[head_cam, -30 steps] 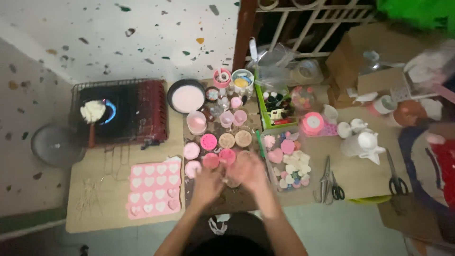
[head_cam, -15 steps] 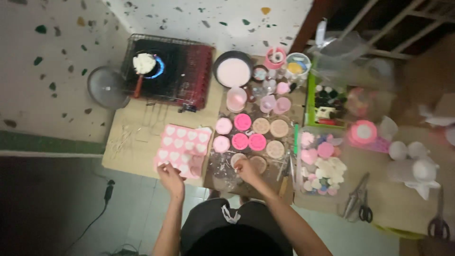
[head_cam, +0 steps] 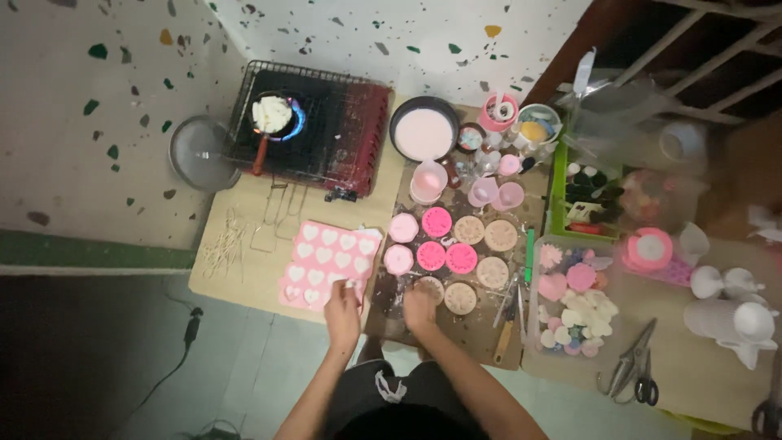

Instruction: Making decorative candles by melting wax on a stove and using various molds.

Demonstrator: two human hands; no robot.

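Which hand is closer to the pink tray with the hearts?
Left. The left hand rests on the heart tray's near right corner. The right hand is off to the tray's right, by the round molds.

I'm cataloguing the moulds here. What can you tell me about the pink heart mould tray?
The heart mould tray is a flat, rectangular pink sheet, probably silicone, with rows of heart-shaped cavities. Most cavities look filled with pale, whitish material; a few near its lower edge look pinker. It lies slightly skewed on the tan board, in front of the stove and left of the round moulds. The left hand rests on its lower right corner, fingers on or beside a cavity there.
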